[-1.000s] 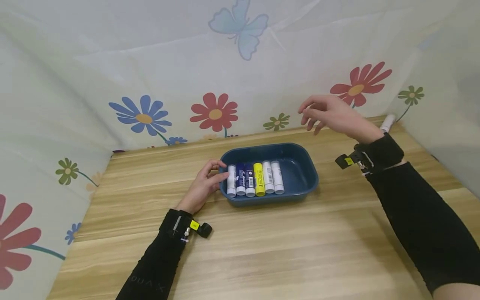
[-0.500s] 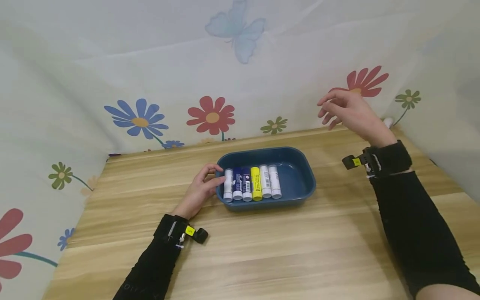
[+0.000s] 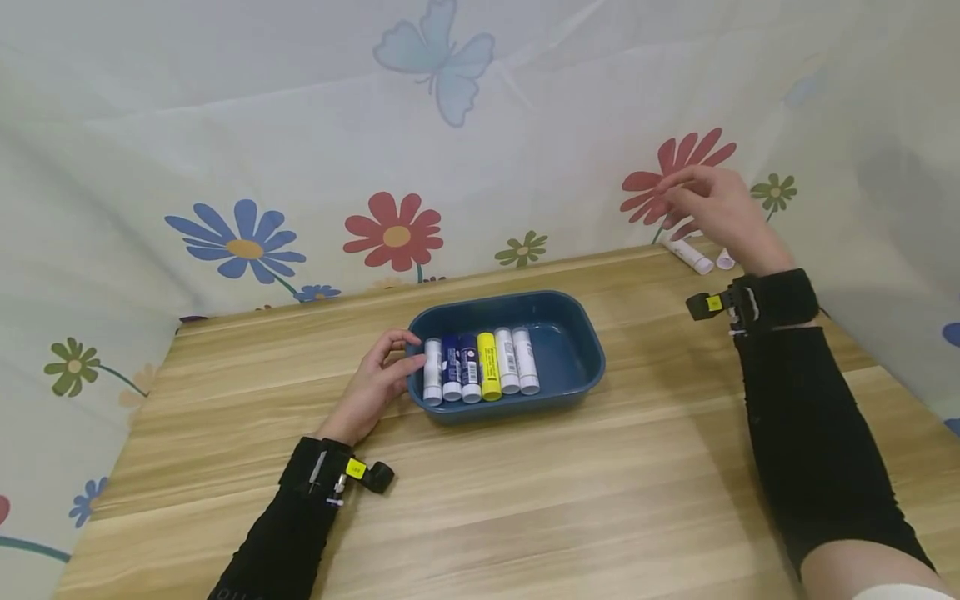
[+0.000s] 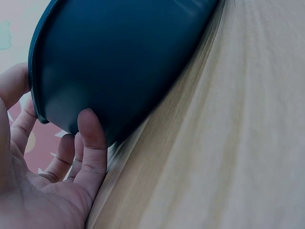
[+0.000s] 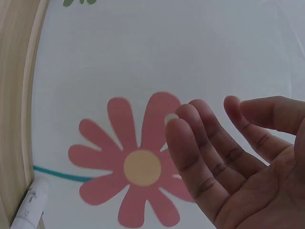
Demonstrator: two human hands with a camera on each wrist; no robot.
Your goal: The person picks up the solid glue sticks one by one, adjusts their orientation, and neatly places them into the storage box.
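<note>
My left hand (image 3: 372, 386) holds the left end of a dark blue plastic tray (image 3: 588, 375), its thumb over the rim. In the left wrist view, fingertips (image 4: 90, 123) lie against the tray's outer wall. Several glue sticks lie side by side in the tray's left part: a white one (image 3: 432, 372), two dark blue ones, a yellow one (image 3: 489, 367) and two more white ones. Raised at the back right, my right hand (image 3: 720, 212) holds nothing, its fingers loosely bent. Below it, a white glue stick (image 3: 688, 256) lies on the table, also at lower left in the right wrist view.
Another white glue stick (image 3: 725, 259) lies partly hidden behind the right hand. The wooden table (image 3: 525, 508) ends at a white curtain (image 3: 300, 142) printed with flowers and a butterfly, standing behind and along both sides.
The right hand has moved right and back toward the loose glue sticks; two of these now show there. The left hand stays at the tray, and the head view has turned slightly right.
</note>
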